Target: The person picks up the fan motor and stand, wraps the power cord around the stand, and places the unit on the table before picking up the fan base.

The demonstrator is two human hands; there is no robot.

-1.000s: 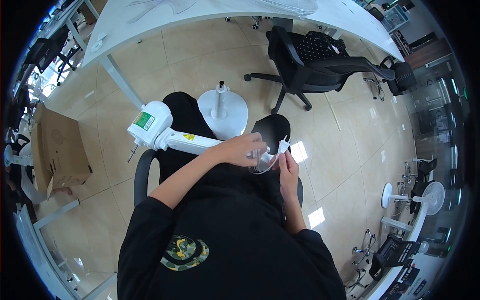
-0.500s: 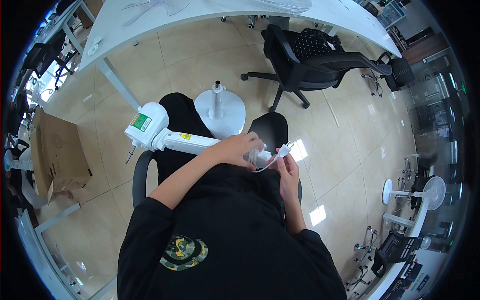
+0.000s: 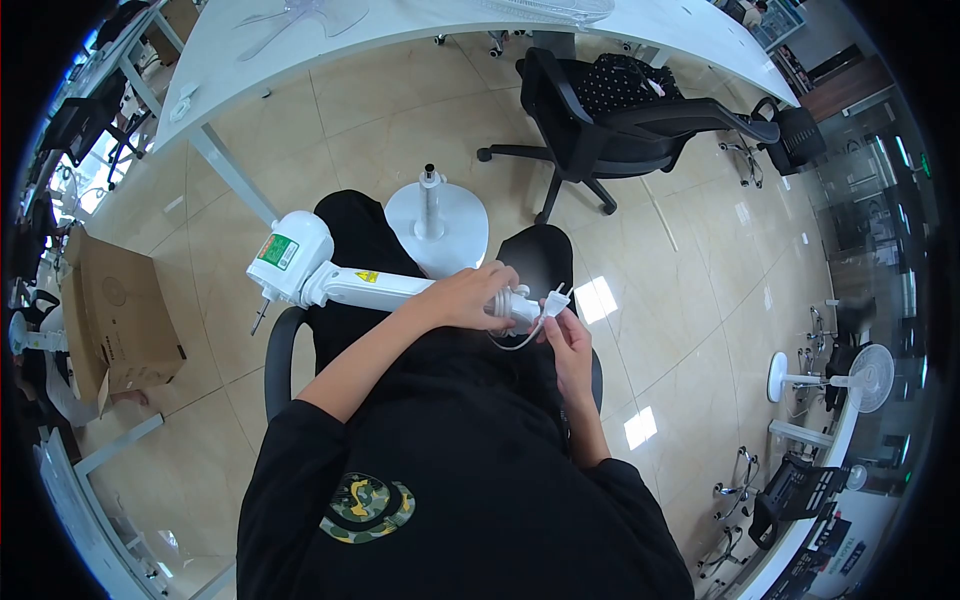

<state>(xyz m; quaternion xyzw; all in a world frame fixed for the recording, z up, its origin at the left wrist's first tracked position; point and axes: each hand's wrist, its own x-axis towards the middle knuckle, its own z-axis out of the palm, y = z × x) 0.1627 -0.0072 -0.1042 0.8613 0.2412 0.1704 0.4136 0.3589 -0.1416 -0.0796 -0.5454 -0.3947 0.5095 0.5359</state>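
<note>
Across my lap lies a white fan body (image 3: 380,288), its rounded motor head (image 3: 291,257) to the left with a bare metal shaft pointing down. My left hand (image 3: 475,297) curls round the lower end of the pole, where a white power cord (image 3: 502,303) is coiled. Between thumb and fingers of my right hand (image 3: 571,352) is a white plug (image 3: 556,301), prongs pointing up and right. A loop of cord hangs from the plug back toward the coil. Beyond my knees a white round fan base (image 3: 459,215) with a short upright post stands on the floor.
A white table (image 3: 400,25) runs across the top, with clear fan blades (image 3: 295,22) on it. A black office chair (image 3: 560,115) stands ahead to the right. An open cardboard box (image 3: 130,315) is at left. Another assembled fan (image 3: 868,380) appears at far right.
The plug in my right hand has shifted slightly left and tilted more upright. My left hand stays at the coiled cord, with more of the pole's end now showing.
</note>
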